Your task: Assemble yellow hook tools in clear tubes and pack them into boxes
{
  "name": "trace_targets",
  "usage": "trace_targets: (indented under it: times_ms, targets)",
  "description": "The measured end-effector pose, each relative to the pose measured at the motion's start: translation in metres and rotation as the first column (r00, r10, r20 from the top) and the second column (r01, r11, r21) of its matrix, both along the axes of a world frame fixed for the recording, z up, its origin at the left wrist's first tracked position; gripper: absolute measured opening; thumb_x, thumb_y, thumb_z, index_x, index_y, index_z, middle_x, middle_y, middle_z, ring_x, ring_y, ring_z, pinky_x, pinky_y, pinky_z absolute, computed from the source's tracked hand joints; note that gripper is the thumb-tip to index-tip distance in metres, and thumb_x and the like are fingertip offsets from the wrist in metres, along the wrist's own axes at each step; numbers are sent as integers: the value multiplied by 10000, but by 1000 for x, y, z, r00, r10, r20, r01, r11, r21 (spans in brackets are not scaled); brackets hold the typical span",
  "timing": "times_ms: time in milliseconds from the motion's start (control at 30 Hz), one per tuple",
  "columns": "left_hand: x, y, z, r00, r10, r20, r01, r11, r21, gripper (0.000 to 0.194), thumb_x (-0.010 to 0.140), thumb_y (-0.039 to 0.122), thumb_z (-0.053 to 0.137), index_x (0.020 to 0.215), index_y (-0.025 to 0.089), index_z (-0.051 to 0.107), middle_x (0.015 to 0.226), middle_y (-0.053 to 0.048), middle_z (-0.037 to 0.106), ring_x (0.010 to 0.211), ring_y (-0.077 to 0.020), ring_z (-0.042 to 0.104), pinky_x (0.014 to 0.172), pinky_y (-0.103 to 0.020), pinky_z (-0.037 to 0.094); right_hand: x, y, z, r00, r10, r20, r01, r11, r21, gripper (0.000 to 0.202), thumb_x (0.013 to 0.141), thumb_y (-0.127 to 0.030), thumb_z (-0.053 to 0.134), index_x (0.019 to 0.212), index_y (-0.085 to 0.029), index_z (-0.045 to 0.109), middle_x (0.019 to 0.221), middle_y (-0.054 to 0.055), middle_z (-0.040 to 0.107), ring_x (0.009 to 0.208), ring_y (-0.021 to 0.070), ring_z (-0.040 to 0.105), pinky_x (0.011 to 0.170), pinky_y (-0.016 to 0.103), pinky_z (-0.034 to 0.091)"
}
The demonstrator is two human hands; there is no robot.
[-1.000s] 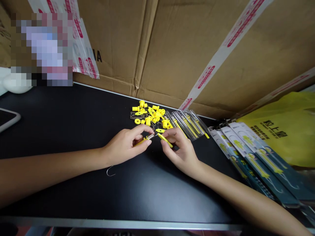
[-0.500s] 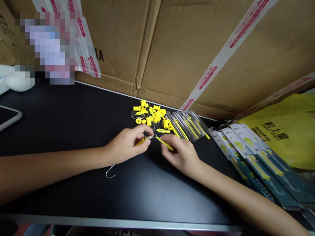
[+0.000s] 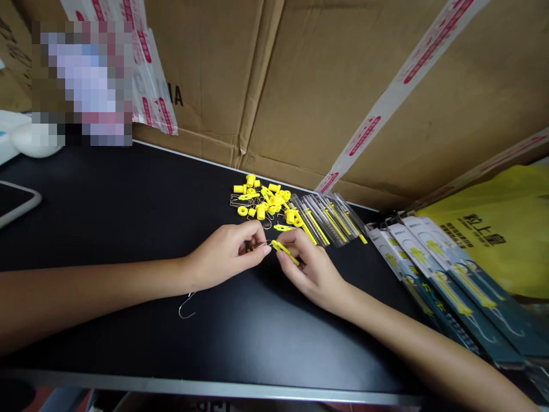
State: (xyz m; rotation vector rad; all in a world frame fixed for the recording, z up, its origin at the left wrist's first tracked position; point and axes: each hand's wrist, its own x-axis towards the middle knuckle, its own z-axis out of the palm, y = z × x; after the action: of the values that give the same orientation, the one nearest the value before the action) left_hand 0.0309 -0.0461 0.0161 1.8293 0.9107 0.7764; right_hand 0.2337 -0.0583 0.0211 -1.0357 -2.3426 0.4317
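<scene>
A small metal piece with a thin wire loop point(image 3: 269, 242) at its end is gripped in the left hand point(image 3: 234, 252), whose thumb and index finger are pressed together around it; most of it is hidden by those fingers. A slim yellow strip point(image 3: 285, 252) is pinched between thumb and fingers of the right hand point(image 3: 315, 269), with its upper end held right at the loop. Both pieces are held above the black table point(image 3: 150, 343), in front of the parts pile. The joining of these 2 pieces can be judged under way but not finished; whether the loop is already passed through the strip cannot be told. From under the left wrist a wire hook point(image 3: 186, 309) juts out; its attachment is hidden. Much seems left: yellow parts point(image 3: 261, 213) and bent wires lie loose in the pile, with 1 more yellow strip point(image 3: 285, 228) lying at its near edge. Beside the pile, several clear sleeves point(image 3: 322, 220) with yellow rods are laid in a row.
</scene>
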Motion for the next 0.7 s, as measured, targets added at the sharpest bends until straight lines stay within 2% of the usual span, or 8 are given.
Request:
trace_targets:
  times_ms: [100,233,433,567,700]
  targets:
    - [2,-1,-2,999,5,46,-3,998,-57,203,865,341,532,760,187,453,614,45,569,500,-74,518,441,-164,383,0,1,-3,999,6,-34,-8,999,-34,74,902,-178,457,948,-224,423,565,-80,388,451,83,364,471,192,324]
    - [4,-1,-5,996,16,83,-10,997,-78,224,857,318,552,717,180,445,594,37,581,543,-82,557,494,-172,426,0,2,-7,1000,-1,-10,1,1000,15,63,897,-170,460,924,-221,434,605,-53,479,462,86,416,464,197,319]
    - [4,-1,-7,998,11,63,0,987,-163,239,867,355,533,727,184,443,589,25,595,500,-84,521,420,-164,389,1,3,-10,997,15,75,-18,999,42,39,905,-178,437,927,-210,445,619,-20,546,473,104,475,465,208,332]
    - [4,-2,-9,998,38,58,-28,987,-156,224,870,342,524,732,188,438,598,32,590,505,-89,540,430,-172,407,2,2,-9,998,30,51,-28,999,-30,29,906,-183,435,921,-208,439,616,-33,519,480,98,456,476,203,334]
    - [5,-3,-10,998,50,41,-46,995,-93,215,870,309,522,716,188,433,592,42,571,541,-95,572,463,-174,415,1,0,-8,998,31,49,-27,997,-76,31,900,-176,432,906,-206,433,601,-44,488,475,94,422,475,201,319]
